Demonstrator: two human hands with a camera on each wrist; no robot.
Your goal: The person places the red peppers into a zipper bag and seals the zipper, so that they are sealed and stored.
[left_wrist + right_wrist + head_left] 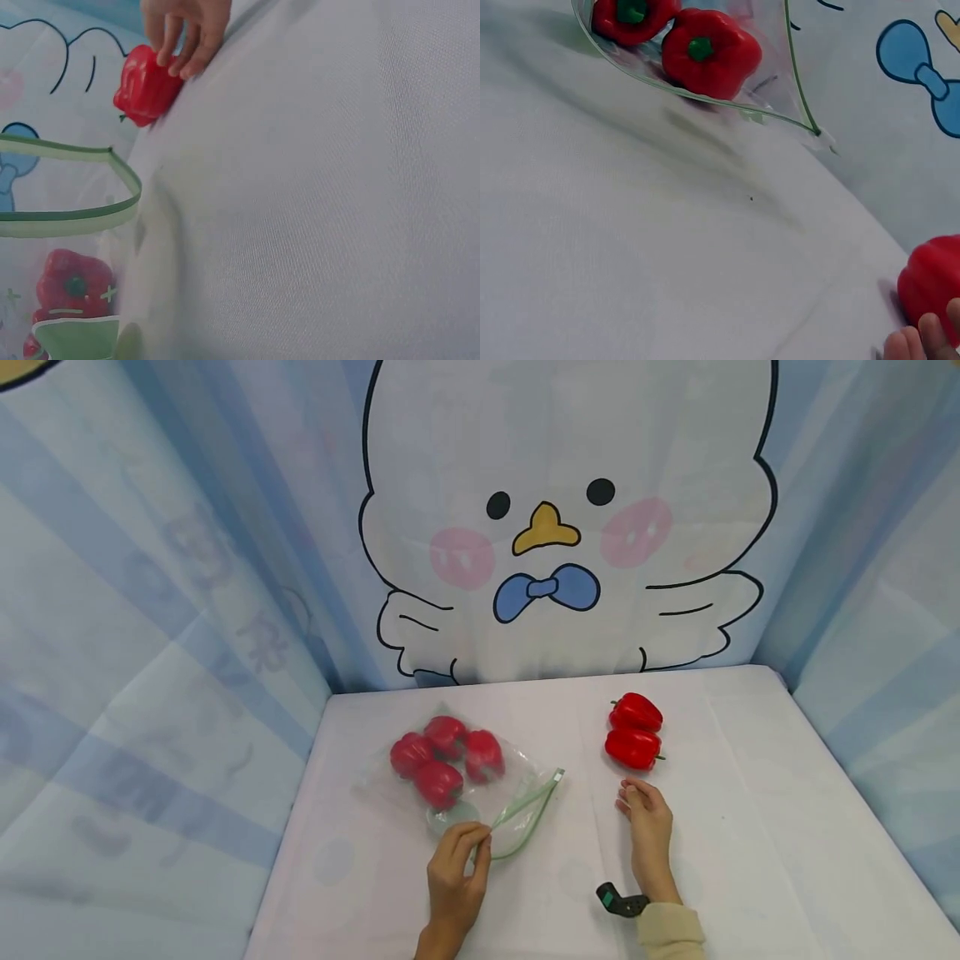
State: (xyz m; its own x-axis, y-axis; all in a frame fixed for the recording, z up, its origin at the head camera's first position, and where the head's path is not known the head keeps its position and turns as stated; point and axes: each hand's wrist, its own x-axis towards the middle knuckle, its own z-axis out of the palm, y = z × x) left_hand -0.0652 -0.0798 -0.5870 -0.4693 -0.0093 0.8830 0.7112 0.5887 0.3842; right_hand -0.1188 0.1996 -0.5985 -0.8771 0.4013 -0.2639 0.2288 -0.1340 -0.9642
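My left hand [457, 881] pinches the green-edged rim of a clear plastic zip bag [542, 810], its mouth held apart. Several red bell peppers [438, 785] lie inside the bag, seen also through its side in the left wrist view. To the right, two loose red bell peppers [633, 750] sit one behind the other on the table. My right hand [648, 831] is just in front of the nearer one, fingers loosely bent and holding nothing. In the right wrist view its fingertips [934, 334] overlap a pepper [931, 281]; contact is unclear.
A white cloth covers the table [750, 827]. Behind it hangs a curtain [555, 652] with a cartoon bird, and pale blue curtains stand along both sides. A black wrist device [622, 903] sticks out beside my right wrist.
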